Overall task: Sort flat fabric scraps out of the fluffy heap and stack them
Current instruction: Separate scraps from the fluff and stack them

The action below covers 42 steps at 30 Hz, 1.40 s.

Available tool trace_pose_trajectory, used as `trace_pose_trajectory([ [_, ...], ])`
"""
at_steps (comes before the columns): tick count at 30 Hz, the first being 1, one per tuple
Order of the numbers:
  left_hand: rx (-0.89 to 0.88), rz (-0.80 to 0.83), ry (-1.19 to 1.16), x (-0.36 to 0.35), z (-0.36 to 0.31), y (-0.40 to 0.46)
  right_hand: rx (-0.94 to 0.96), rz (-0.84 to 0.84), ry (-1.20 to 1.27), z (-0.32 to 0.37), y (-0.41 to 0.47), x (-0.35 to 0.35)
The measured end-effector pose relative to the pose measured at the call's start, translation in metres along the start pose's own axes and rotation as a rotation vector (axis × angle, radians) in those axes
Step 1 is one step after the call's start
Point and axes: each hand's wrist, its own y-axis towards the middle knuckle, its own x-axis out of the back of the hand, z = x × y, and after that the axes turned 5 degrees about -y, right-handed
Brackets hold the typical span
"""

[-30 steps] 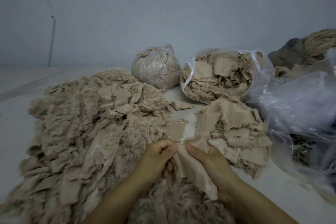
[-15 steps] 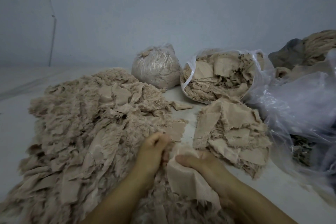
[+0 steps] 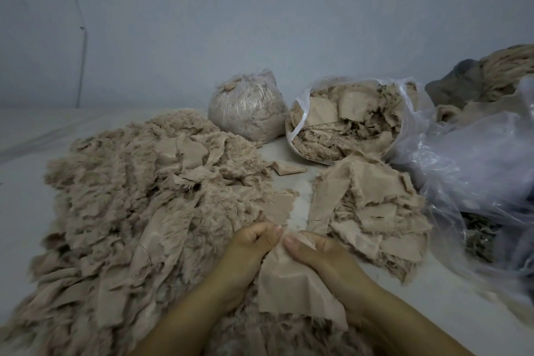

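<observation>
Beige fabric scrap (image 3: 291, 283) pinched between both hands, left hand (image 3: 248, 254) fingers curled, right hand (image 3: 323, 260) fingers curled round its edge

I see a flat beige fabric scrap (image 3: 291, 283) hanging between my left hand (image 3: 248, 251) and right hand (image 3: 320, 257), pinched at its top edge; the fluffy heap (image 3: 130, 211) spreads left of them; the stack of scraps (image 3: 372, 208) lies just right, beyond my right hand.

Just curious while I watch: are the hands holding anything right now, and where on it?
Yes. Both hands, left hand and right hand, pinch one flat fabric scrap at its top edge, thumbs nearly meeting; the rest hangs down over the fluffy heap.
</observation>
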Motion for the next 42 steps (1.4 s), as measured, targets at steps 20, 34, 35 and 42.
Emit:
trace_pose_trajectory([
  [20,-0.139,-0.237,0.023,0.010,-0.001,0.007,0.327,-0.523,-0.368,0.058,0.028,0.054],
  [34,-0.262,-0.273,0.459,0.022,0.005,0.017,0.356,-0.265,-1.196,-0.002,0.050,0.036],
  [35,-0.295,-0.273,0.534,0.021,0.004,0.017,0.341,-0.219,-1.201,-0.008,0.055,0.029],
  [42,-0.549,-0.077,1.260,0.026,-0.002,0.028,0.531,-0.276,-0.981,-0.009,0.056,0.015],
])
